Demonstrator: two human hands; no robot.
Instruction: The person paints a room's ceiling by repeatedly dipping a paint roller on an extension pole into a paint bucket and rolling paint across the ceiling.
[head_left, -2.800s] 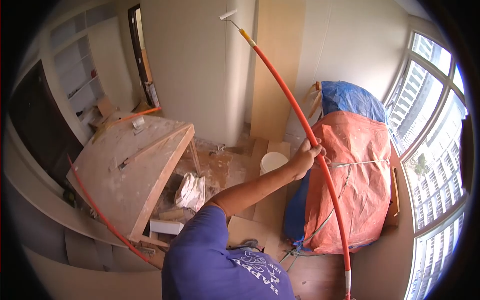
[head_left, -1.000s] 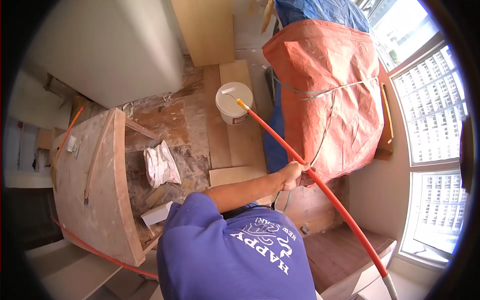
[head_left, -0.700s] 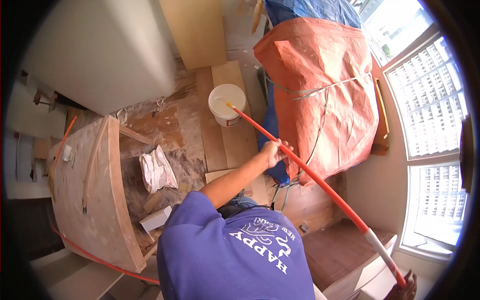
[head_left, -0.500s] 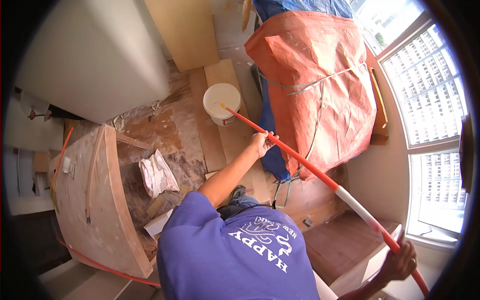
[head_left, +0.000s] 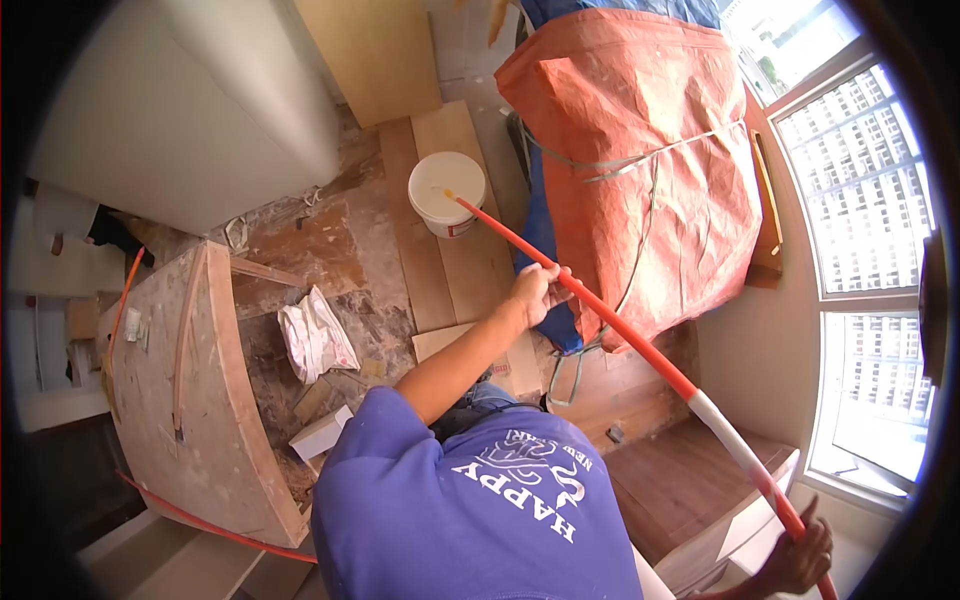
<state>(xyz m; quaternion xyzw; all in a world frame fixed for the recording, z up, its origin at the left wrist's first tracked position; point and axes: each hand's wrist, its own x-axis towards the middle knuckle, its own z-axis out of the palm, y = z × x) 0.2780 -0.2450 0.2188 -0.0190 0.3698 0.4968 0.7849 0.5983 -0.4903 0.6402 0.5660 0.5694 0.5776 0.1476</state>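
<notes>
A long red pole (head_left: 625, 325) with a white section slants across the view, from the upper middle to the lower right. My left hand (head_left: 538, 292) is closed around its upper part, at mid-view. Lower down, my right hand (head_left: 800, 552) grips the same pole, near the bottom right edge. The pole's yellow tip (head_left: 449, 194) is at the mouth of a white bucket (head_left: 447, 188) holding a pale, wet-looking material. Whether the tip dips into this material I cannot tell. Anything attached beneath the tip is hidden.
An orange tarpaulin (head_left: 650, 170) tied with cord wraps a large bulk beside the pole. Windows (head_left: 855, 180) line the right side. On the left stand a wooden panel (head_left: 190, 390) and a crumpled white bag (head_left: 316, 335). Wooden boards (head_left: 420, 230) lie under the bucket.
My right hand has moved down a little with the lower end of the pole. My left hand appears slightly further right. The bucket and tarpaulin have shifted slightly up in view.
</notes>
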